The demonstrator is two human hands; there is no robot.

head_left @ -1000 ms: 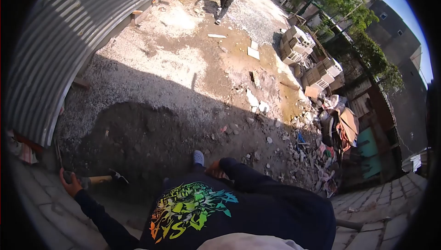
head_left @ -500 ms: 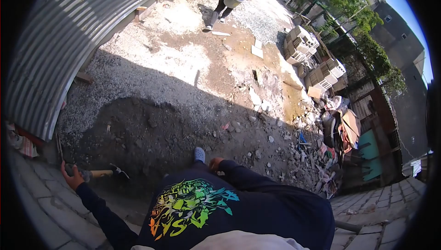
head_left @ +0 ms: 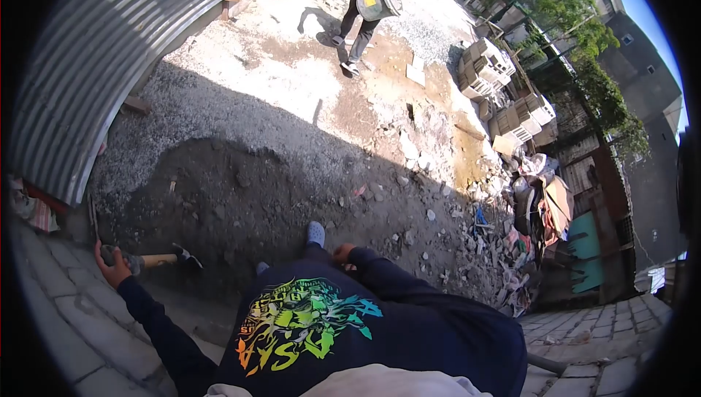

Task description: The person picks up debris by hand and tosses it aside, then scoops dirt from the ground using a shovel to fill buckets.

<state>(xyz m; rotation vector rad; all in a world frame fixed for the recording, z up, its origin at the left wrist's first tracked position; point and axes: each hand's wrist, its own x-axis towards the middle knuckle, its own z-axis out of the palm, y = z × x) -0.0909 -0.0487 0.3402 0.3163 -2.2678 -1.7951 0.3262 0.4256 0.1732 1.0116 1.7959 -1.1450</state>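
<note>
At the lower left my left hand is closed around the dark end of a tool with a pale wooden handle and a metal head, perhaps a hammer. Dark soil lies just beyond it. My right hand is by my leg near the bottom middle, small in view; its fingers are too unclear to read, and no object shows in it. A light-coloured shoe is beside it on the soil.
Another person with red gloves carries a bucket at the top. Corrugated metal sheeting lines the left. Concrete blocks, a rubbish heap and broken rubble stand at the right. Block walls edge the bottom corners.
The other person has come closer with the bucket, which has tilted, and one gloved hand is now off it. My left hand still holds the tool, slightly higher in view.
</note>
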